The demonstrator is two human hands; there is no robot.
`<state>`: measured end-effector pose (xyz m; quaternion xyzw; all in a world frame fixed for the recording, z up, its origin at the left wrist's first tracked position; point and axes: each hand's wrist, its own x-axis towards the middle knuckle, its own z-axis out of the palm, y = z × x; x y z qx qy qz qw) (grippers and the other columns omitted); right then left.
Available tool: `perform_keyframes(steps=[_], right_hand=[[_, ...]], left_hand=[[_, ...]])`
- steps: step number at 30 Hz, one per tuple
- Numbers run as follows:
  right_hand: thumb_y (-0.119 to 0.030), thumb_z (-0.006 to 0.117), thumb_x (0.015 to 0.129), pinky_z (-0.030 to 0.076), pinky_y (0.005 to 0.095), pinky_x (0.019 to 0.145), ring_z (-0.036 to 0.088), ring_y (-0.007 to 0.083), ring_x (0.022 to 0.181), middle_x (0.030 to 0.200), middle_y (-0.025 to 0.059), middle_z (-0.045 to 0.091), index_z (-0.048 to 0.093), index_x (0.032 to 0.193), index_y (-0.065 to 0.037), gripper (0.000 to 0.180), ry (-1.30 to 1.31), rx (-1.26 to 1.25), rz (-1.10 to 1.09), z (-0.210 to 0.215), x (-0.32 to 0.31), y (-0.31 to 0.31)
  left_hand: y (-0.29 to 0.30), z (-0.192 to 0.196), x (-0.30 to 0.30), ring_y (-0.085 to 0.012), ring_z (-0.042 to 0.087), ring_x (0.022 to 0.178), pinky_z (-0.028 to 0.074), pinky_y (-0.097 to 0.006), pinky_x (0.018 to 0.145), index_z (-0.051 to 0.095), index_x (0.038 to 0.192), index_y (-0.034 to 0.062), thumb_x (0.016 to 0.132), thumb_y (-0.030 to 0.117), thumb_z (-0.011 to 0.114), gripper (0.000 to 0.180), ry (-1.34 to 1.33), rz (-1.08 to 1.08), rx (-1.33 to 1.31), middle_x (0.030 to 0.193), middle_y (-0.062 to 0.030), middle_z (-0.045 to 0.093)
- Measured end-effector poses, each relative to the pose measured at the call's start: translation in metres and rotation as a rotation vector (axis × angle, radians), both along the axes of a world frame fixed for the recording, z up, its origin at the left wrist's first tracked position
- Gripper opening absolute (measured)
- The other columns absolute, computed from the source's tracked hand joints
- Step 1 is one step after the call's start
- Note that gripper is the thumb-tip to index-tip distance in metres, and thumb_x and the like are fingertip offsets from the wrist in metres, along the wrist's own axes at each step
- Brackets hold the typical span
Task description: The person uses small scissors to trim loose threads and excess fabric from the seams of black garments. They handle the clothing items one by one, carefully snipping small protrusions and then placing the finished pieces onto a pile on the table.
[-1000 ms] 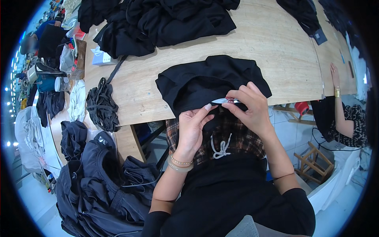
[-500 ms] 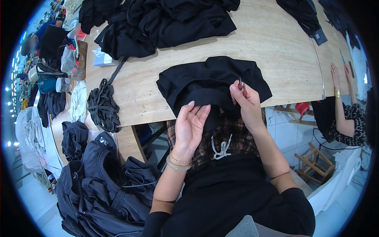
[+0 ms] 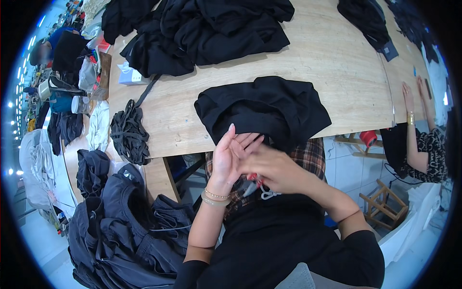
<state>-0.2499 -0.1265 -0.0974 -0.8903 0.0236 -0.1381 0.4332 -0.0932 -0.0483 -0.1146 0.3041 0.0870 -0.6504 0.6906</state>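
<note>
A black garment (image 3: 293, 106) lies bunched at the table's front edge, its opening turned towards me. At its near edge my left hand (image 3: 228, 156) is palm up, with thumb and fingers stretched apart and touching the cloth. Reaching across in front of that palm, my right hand (image 3: 274, 171) is smeared by motion, its fingertips against or close to the left palm. It keeps a pair of small red-handled thread snips (image 3: 256, 180) tucked in its grip, the blades pointing down towards my lap.
Black garments (image 3: 211, 36) are heaped at the table's far side. A coil of dark straps (image 3: 130, 132) and a tissue box (image 3: 131, 74) lie to the left. Dark clothes (image 3: 120, 226) are piled at lower left. Another person's arms (image 3: 411, 106) rest at the far right, near a wooden stool (image 3: 385, 204).
My right hand has moved from the garment's right side, down and left to my left palm, with the snips in it. The left hand has turned its palm up more.
</note>
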Motion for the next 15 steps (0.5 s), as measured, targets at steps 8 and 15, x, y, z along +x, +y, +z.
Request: perform_keyframes(steps=[8,15], right_hand=[[0.008,0.059,0.08,0.054,0.0451,0.086,0.069,0.0336,0.098,0.125,0.0178,0.063,0.065,0.122,-0.011,0.047,-0.101,0.061,-0.124,0.012,0.006,-0.001],[0.012,0.063,0.073,0.051,0.0277,0.065,0.065,0.0181,0.077,0.084,0.0089,0.056,0.069,0.11,-0.005,0.041,-0.059,0.2,-0.608,0.019,0.01,-0.043]], left_hand=[[0.007,-0.01,0.001,-0.0329,0.057,0.126,0.041,-0.05,0.114,0.054,0.131,-0.0057,0.107,0.029,0.045,0.043,0.016,0.051,-0.021,0.13,-0.0212,0.062],[0.003,-0.01,-0.009,-0.0218,0.068,0.105,0.053,-0.045,0.103,0.068,0.102,0.001,0.1,0.014,0.058,0.017,-0.154,0.146,0.061,0.111,-0.0102,0.07]])
